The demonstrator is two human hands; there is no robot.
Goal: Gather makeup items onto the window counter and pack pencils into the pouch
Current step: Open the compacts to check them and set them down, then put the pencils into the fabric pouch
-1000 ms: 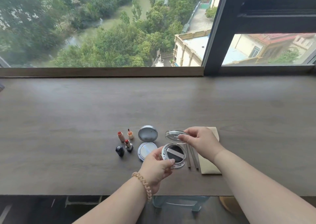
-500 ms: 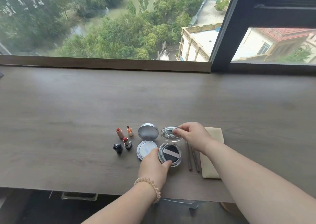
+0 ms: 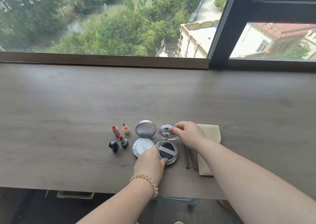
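Observation:
An open clear compact (image 3: 168, 151) with a black puff lies on the wooden window counter (image 3: 68, 104). My left hand (image 3: 148, 162) grips its base at the near left rim. My right hand (image 3: 186, 134) pinches the raised clear lid (image 3: 165, 132). A second, silver compact (image 3: 145, 136) lies open just to the left. Two brown pencils (image 3: 189, 157) lie right of the compacts, beside a beige pouch (image 3: 208, 148) partly under my right forearm.
Two uncapped lipsticks (image 3: 119, 135), a small orange pot (image 3: 126, 128) and a black cap (image 3: 113, 146) stand left of the compacts. The window sill (image 3: 102, 60) and a dark frame post (image 3: 220, 40) bound the counter's far side.
The clear compact has come down from a slight lift to lie flat on the counter. Both hands stay on it, and the camera has tilted nearer to the counter.

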